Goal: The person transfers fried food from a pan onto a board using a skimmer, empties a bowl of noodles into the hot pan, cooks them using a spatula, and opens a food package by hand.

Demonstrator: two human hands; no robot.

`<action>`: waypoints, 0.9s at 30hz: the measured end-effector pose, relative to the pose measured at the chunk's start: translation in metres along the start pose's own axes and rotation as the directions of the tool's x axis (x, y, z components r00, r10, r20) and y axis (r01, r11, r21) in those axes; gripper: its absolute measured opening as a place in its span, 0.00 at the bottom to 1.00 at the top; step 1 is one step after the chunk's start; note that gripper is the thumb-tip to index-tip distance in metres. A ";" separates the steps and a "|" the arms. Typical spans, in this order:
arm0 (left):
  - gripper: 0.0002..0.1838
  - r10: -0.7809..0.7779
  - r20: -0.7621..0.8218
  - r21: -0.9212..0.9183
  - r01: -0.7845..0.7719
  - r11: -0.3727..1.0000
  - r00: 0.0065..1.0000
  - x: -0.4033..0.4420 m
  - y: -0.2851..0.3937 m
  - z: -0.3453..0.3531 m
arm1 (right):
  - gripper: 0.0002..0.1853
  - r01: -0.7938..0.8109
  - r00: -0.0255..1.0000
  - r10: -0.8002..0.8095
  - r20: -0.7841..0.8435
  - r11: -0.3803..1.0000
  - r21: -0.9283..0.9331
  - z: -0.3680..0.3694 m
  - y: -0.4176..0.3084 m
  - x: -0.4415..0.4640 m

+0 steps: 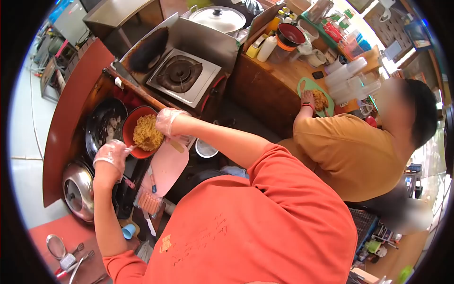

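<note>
Beside the wok [97, 119]: noodles [147, 130] could be spilled by a tipped red bowl [128, 129]!
Right grip [170, 122]: bowl rim seemingly pinched.
Left grip [110, 157]: closure cannot be told.

A: State the quantity of hands at the grip.
B: Two: left hand [110, 158] and right hand [171, 122].
A: Bowls between the hands?
B: One red bowl [128, 128], containing one heap of noodles [146, 132].
A: Black woks?
B: One black wok [106, 125], just beyond the left hand.
A: Knobbed lids?
B: Two. Near lid [79, 191]: beside the left forearm. Far lid [217, 20]: well beyond the right hand.
A: Cutting boards?
B: Two. Pink board [168, 165]: nearer the body than the grip. Green board [309, 83]: well right of it.
A: Bare burners?
B: One burner [180, 72], beyond the right hand.
</note>
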State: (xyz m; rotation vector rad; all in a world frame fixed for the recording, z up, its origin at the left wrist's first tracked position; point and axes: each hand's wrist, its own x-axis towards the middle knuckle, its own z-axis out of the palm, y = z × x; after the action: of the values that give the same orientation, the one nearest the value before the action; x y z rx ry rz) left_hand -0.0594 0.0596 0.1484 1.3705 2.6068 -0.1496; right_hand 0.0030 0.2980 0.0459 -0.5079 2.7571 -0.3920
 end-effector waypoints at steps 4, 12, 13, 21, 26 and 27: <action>0.12 -0.004 -0.134 0.043 0.010 0.999 0.991 0.012 -0.015 0.010 | 0.02 0.071 0.961 -0.040 -0.275 0.992 0.104 0.041 0.025 0.028; 0.13 0.054 -0.240 0.136 -0.021 0.990 0.969 0.039 -0.048 0.039 | 0.03 0.104 0.957 -0.063 -0.282 0.986 0.133 0.000 0.019 0.027; 0.14 0.139 -0.271 0.144 -0.103 0.984 0.952 0.040 -0.050 0.041 | 0.06 0.147 0.962 -0.130 -0.238 0.988 0.053 -0.021 0.015 0.019; 0.18 -0.351 -0.184 -0.074 0.343 0.936 0.918 0.065 -0.053 0.015 | 0.14 0.144 0.867 -0.105 -0.487 0.989 0.042 0.024 0.061 0.100; 0.18 -0.442 -0.145 -0.203 0.410 0.889 0.885 0.075 -0.060 0.017 | 0.15 0.097 0.970 -0.077 -0.230 0.992 0.075 -0.026 0.061 0.101; 0.17 -0.540 -0.127 -0.231 0.504 0.832 0.832 0.076 -0.063 0.012 | 0.12 0.036 0.988 -0.007 -0.153 0.982 0.186 -0.029 0.062 0.109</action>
State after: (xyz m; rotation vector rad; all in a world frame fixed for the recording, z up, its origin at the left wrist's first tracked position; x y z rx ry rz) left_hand -0.1515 0.0824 0.1200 0.5980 3.0004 0.1597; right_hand -0.1229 0.3177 0.0258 -0.4778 2.8215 -0.7166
